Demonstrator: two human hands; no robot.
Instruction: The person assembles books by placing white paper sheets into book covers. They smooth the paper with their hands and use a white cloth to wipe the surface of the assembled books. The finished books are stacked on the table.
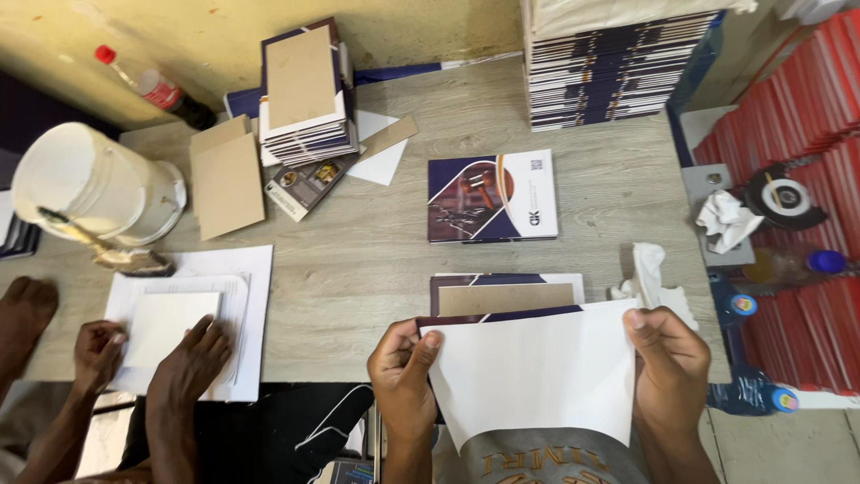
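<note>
Right at the bottom middle of the frame, a white sheet (537, 376) is being held up off the table by both hands: the left hand (403, 372) is closed on its left edge with the thumb pinched over the front, and the right hand (672, 367) is clamped on the upper right corner the same way. Tucked just behind the sheet, a brown board on a dark cover (506, 296) is lying flat on the grey wooden table (376, 251). A crumpled white rag (652, 278) is sitting just beside the right hand. At the lower left, a co-worker's hands (152, 358) are pressed flat on a stack of white paper (193, 318), with a brush (107, 251) lying just above it and a white bucket (94, 184) behind that. Further up the middle, a finished printed cover (493, 195) is laid out alone. At the top, a pile of covers with a brown board on it (305, 90) and a tall dark stack (618, 67) are parked against the wall, plus a bottle (152, 88) in the upper left. Stuff that could go wrong, probably: the sheet is only gripped at two spots, so it could easily sag or get creased, and it could get laid down crooked on the board since the near edge of the board is hidden behind it.
</note>
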